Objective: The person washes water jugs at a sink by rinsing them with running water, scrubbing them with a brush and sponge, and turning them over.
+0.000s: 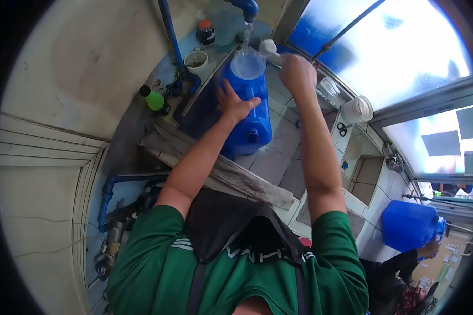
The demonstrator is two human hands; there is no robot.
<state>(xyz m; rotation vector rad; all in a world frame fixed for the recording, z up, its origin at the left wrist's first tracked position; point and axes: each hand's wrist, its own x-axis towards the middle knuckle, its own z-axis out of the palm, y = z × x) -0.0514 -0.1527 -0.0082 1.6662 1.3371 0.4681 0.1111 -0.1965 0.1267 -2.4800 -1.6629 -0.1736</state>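
Our left hand spreads its fingers wide on the blue jug, likely to keep it steady. Our right hand curls tight, seemingly around a white tool. The jug sits under 1 blue pipe, so water falls onto it.

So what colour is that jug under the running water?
The jug is blue, seen best in the head view.

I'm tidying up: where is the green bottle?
In the head view, the green bottle is left of the blue jug under the running tap, lower in frame than the white cup.
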